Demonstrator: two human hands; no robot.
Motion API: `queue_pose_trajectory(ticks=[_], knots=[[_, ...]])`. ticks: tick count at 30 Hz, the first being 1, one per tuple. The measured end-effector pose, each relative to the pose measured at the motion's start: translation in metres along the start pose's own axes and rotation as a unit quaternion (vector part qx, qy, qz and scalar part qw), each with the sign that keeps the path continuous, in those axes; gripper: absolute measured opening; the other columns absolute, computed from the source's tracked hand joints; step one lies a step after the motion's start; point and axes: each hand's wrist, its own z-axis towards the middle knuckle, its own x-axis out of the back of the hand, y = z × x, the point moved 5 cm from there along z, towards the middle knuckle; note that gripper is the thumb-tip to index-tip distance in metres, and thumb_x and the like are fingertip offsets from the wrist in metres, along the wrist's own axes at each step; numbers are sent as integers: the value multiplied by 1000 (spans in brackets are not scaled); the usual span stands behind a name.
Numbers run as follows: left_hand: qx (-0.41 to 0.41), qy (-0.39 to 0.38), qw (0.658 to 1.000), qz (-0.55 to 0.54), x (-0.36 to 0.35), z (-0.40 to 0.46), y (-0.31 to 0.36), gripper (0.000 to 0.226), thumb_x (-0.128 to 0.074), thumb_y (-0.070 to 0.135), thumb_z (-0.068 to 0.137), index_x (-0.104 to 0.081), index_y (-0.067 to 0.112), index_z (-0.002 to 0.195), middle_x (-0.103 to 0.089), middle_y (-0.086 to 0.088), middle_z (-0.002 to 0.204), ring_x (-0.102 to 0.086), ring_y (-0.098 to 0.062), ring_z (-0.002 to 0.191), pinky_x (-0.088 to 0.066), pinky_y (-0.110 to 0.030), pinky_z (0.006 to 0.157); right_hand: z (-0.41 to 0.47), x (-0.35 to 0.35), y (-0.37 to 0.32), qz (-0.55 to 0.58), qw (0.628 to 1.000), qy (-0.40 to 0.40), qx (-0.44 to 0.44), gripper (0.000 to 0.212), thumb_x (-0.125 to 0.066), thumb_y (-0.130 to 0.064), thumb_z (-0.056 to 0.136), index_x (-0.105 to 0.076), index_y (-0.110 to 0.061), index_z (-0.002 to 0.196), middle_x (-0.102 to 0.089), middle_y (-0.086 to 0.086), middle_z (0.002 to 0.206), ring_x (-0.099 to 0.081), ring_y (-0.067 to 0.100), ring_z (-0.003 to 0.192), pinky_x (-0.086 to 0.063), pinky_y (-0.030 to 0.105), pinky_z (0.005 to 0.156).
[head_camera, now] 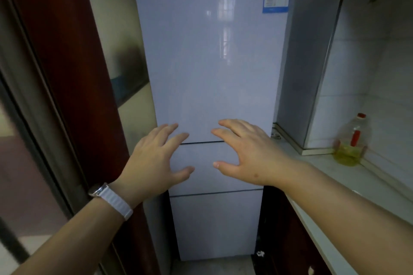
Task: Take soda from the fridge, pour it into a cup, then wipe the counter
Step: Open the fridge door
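Observation:
A tall pale glossy fridge (207, 62) fills the middle of the head view, with all three of its doors closed. An energy label sits at its top right. My left hand (154, 158), with a white watch on the wrist, is held out in front of the seam between the upper and middle doors, fingers spread and empty. My right hand (248, 152) hovers beside it at the same height, fingers also spread and holding nothing. Whether either hand touches the door cannot be told. No soda and no cup are in view.
A pale counter (348, 176) runs along the right, with a bottle of yellow oil (350, 143) with a red cap standing by the tiled wall. Dark cabinet fronts sit below the counter. A dark red door frame (67, 73) and sliding glass door stand at the left.

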Motion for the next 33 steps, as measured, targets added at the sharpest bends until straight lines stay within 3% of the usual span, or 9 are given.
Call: queue_pose_trajectory(ticks=[8, 14, 20, 22, 24, 26, 30, 33], knots=[[27, 16, 999, 14, -40, 67, -2, 78, -45, 71, 75, -46, 27, 140, -37, -2, 152, -35, -25, 139, -35, -45, 107, 43, -21, 74, 13, 999, -6, 37, 74, -45, -66, 88, -23, -32, 150, -15, -6, 159, -11, 13, 144, -4, 25, 112], [32, 56, 998, 6, -58, 94, -20, 68, -48, 65, 81, -52, 25, 135, -44, -3, 147, -44, -22, 132, -38, -38, 103, 80, -38, 91, 37, 997, -8, 61, 73, -45, -66, 88, -22, -34, 150, -14, -7, 159, -9, 12, 144, 1, 20, 110], [59, 75, 995, -36, -78, 122, -57, 61, -46, 59, 82, -56, 23, 131, -48, 2, 141, -43, -15, 129, -34, -31, 102, 124, -48, 97, 33, 997, 4, 71, 73, -46, -65, 88, -23, -33, 149, -15, -5, 159, -11, 13, 144, -5, 23, 111], [100, 124, 976, -146, -88, 133, -75, 47, -53, 49, 84, -63, 21, 120, -53, 11, 128, -46, -5, 120, -35, -28, 101, 137, -54, 99, 27, 997, 4, 68, 72, -47, -64, 89, -24, -32, 149, -15, -5, 159, -11, 14, 144, -4, 23, 111], [165, 166, 931, -279, -104, 142, -94, 27, -60, 35, 86, -63, 24, 111, -53, 21, 116, -49, 4, 109, -40, -28, 98, 151, -58, 99, 23, 998, 5, 63, 72, -47, -64, 89, -24, -33, 149, -14, -6, 159, -10, 13, 144, -3, 21, 110], [236, 162, 892, -350, -126, 152, -114, 19, -63, 25, 91, -62, 24, 110, -53, 18, 111, -50, 3, 106, -43, -31, 98, 169, -63, 99, 14, 998, 1, 63, 71, -46, -64, 89, -23, -34, 149, -13, -7, 159, -10, 13, 145, -3, 21, 110], [316, 142, 862, -371, -161, 176, -155, 35, -67, 24, 89, -57, 17, 121, -49, 5, 119, -49, -16, 118, -42, -32, 97, 209, -72, 98, 3, 998, 5, 62, 73, -41, -68, 85, -29, -32, 147, -22, -4, 157, -19, 17, 144, -13, 28, 114], [382, 128, 835, -376, -183, 195, -186, 73, -72, 39, 82, -39, 11, 141, -41, -8, 137, -46, -22, 123, -44, -40, 103, 232, -86, 95, 0, 998, 6, 61, 72, -42, -67, 84, -32, -31, 146, -25, -3, 156, -21, 16, 142, -17, 29, 114]])
